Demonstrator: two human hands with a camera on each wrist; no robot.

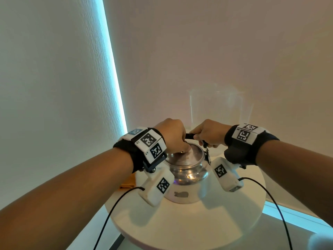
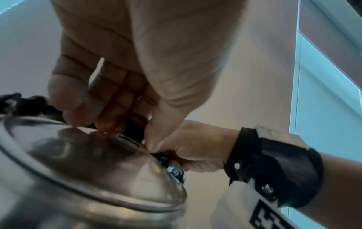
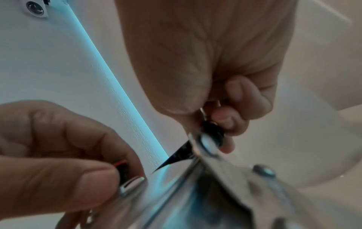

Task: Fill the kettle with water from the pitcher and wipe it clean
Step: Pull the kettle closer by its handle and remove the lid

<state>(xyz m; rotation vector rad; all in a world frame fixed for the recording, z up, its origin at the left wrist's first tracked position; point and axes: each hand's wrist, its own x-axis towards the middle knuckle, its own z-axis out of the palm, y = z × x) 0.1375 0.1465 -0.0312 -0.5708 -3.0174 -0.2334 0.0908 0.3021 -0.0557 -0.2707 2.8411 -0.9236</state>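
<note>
Round white table, steel kettle, left fingers pinching lid knob, right fingers gripping handle

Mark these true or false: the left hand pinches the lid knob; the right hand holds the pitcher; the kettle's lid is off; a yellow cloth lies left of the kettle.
1. Left hand pinches the lid knob: true.
2. Right hand holds the pitcher: false; it grips the kettle handle, and the pitcher stands behind, untouched.
3. Lid is off: false; it sits on the kettle.
4. Yellow cloth lies left of the kettle: true.
</note>
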